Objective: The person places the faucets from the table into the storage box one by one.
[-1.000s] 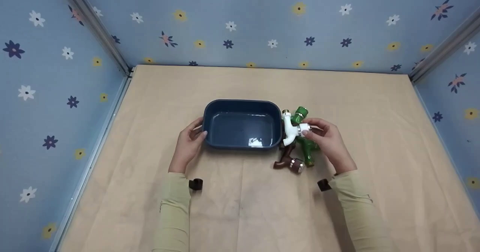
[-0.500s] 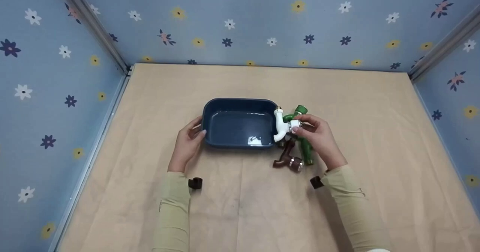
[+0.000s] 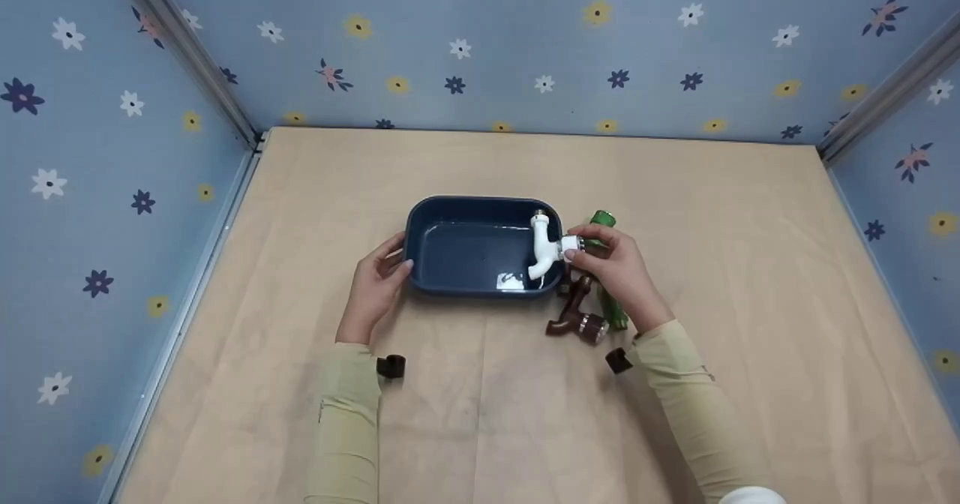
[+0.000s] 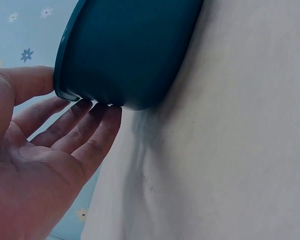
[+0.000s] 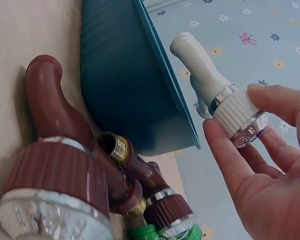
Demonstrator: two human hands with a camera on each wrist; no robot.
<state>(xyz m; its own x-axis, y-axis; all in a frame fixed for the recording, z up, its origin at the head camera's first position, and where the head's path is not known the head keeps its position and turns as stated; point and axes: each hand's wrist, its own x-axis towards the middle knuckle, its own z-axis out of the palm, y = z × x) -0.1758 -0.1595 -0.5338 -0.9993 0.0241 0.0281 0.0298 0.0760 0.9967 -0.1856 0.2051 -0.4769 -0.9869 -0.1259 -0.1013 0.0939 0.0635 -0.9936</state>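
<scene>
A dark blue plastic tub [image 3: 480, 294] sits on the cloth-covered table. At its left end my left hand [image 3: 375, 286] holds the rim, thumb at the top edge and fingers [image 4: 102, 127] against the outer wall. My right hand [image 3: 619, 268] pinches a white tap [image 3: 542, 245] by its ribbed knob, with thumb and fingertips. The tap hangs over the tub's right end, its spout toward the front. Below the right hand lie a brown tap [image 3: 574, 316], a second brown tap [image 5: 147, 175] against the tub and green taps [image 3: 602, 219], partly hidden by the hand.
Beige cloth [image 3: 480, 414] with creases covers the table. Blue flowered walls [image 3: 525, 46] stand behind and at both sides, with metal rails at the corners. A small white round thing [image 3: 752, 495] shows at the bottom edge by the right sleeve.
My right hand has carried the white tap leftward, from above the loose taps to over the tub's right end. The left hand and the tub have stayed in place.
</scene>
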